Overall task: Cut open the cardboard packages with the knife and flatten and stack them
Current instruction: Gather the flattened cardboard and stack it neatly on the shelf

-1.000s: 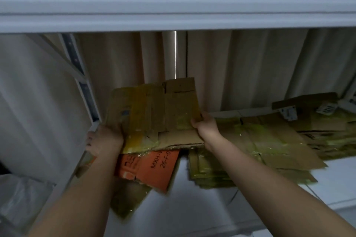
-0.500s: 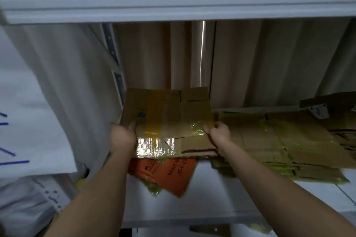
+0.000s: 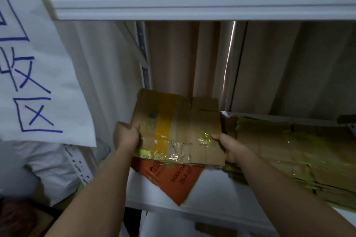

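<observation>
both hands, left hand (image 3: 126, 137) and right hand (image 3: 230, 147), still grip the flattened carton (image 3: 179, 127), now lower over the orange sheet (image 3: 173, 181) on the shelf (image 3: 210, 194); stacking looks nearly done.

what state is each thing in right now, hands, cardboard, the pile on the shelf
left hand: grips the left edge of the flattened box
right hand: grips the right edge of the flattened box
flattened box: flat, taped, held over the shelf
orange cardboard: flat under the held box, corner past the shelf edge
cardboard pile: flattened, stacked on the shelf
shelf: white, bears the cardboard
paper sign: hanging at left, blue writing
</observation>
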